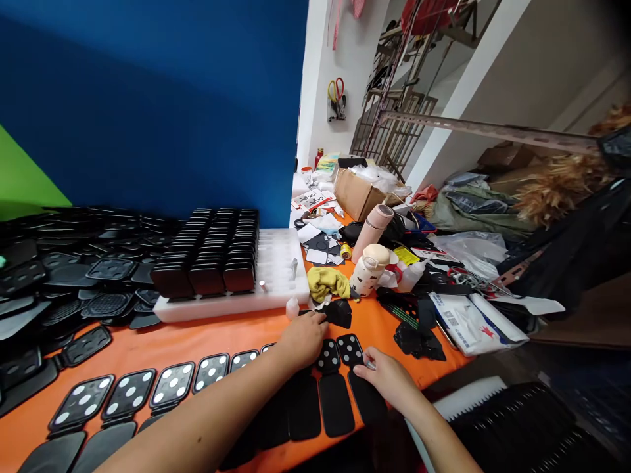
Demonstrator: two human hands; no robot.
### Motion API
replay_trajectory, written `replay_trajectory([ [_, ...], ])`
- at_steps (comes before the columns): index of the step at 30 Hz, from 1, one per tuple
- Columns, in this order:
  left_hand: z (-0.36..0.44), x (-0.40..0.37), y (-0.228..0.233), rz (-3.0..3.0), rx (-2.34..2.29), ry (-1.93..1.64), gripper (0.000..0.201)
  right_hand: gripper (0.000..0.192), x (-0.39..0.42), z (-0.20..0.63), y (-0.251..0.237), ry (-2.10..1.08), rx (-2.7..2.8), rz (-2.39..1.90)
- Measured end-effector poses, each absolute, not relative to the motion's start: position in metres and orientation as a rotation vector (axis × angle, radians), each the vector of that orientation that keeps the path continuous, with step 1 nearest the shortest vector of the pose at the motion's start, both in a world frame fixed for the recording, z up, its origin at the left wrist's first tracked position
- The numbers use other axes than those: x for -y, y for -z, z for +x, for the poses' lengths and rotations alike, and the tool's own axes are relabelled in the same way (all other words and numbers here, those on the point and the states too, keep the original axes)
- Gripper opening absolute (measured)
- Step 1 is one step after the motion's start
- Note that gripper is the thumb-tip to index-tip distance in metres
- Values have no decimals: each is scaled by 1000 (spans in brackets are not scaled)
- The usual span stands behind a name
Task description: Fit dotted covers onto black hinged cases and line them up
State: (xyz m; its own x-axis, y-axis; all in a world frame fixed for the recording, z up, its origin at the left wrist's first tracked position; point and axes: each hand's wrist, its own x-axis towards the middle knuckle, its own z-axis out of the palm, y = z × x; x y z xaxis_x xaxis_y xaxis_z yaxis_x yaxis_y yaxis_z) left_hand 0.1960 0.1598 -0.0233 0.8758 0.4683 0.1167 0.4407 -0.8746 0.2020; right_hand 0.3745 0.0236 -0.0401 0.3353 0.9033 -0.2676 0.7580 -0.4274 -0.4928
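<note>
My left hand (304,338) reaches over the row, its bent fingers against a small heap of thin black pieces (340,313); what its fingertips grip is hidden. Closed in a pinch, my right hand (389,376) is beside the rightmost opened black case (350,349), which has white round dots on its upper half. Something small and pale shows at its fingertips, too small to name. More opened cases with dots, such as one black case (171,384), lie in a row along the orange table (221,334). My left forearm covers part of that row.
A white foam block (280,256) holds upright rows of black cases (207,253). Loose black cases (106,269) pile up at left. Behind my hands are a yellow cloth (328,282), a patterned bottle (369,270), a pink flask (373,230) and a cardboard box (359,196). A blue panel (158,112) stands behind.
</note>
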Motion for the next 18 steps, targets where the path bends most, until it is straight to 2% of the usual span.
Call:
replay_trajectory([
  [3, 182, -149, 25, 2831, -785, -216, 31, 20, -24, 375, 40, -751, 1484, -2308],
  [7, 180, -141, 30, 2737, -858, -213, 48, 21, -26, 376, 42, -768, 1493, -2276],
  [10, 179, -137, 29, 2658, -872, -250, 53, 22, -29, 378, 45, -778, 1493, -2246],
  [13, 168, -125, 8, 2584, -876, -330, 42, 22, -28, 381, 46, -803, 1489, -2178],
  [16, 136, -103, -35, 2424, -816, -432, 28, 27, -21, 387, 43, -829, 1464, -2099],
  [18, 101, -87, -70, 1941, -691, -589, 23, 34, -14, 390, 40, -822, 1400, -2065],
])
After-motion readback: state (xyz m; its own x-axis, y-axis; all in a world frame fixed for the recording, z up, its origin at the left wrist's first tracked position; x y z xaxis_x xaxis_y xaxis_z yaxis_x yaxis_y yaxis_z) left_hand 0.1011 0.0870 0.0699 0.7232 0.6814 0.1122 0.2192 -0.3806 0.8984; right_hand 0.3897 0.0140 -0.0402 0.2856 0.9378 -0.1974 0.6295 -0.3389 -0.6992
